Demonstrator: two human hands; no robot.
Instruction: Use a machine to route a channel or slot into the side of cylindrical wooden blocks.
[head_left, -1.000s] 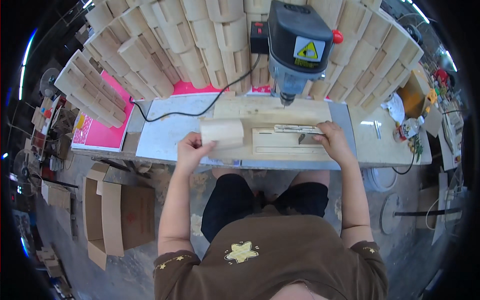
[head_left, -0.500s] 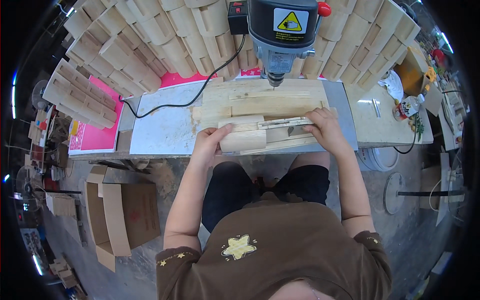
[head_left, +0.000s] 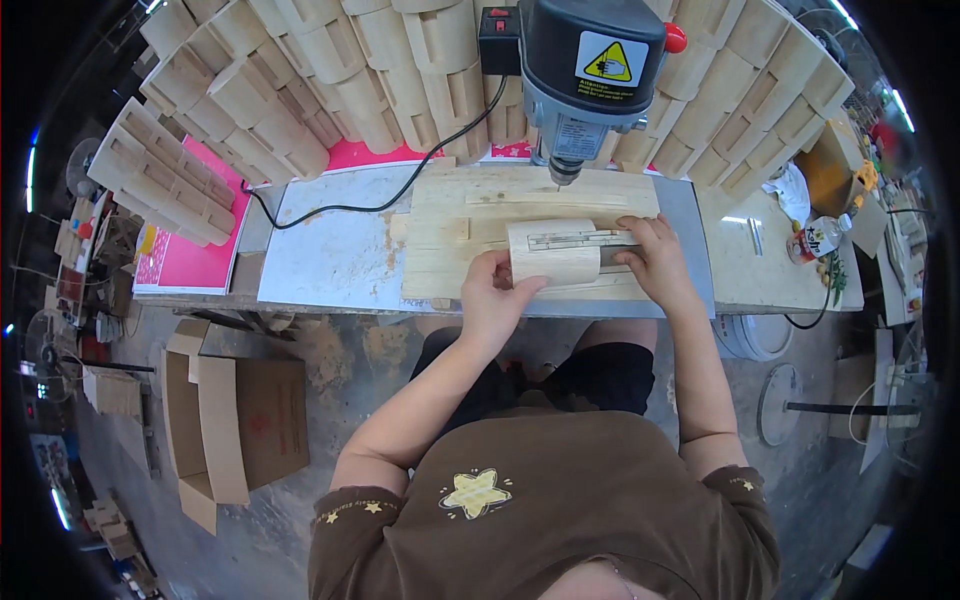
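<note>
At bench (head_left: 775, 285), left fingers (head_left: 488, 265) curled on cylinder (head_left: 555, 267).

An open cardboard box (head_left: 275, 420) rests on the grey floor (head_left: 255, 550).

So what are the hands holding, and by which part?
The left hand holds the rounded wooden block by its left end; the right hand grips the narrow strip by its right end.
</note>
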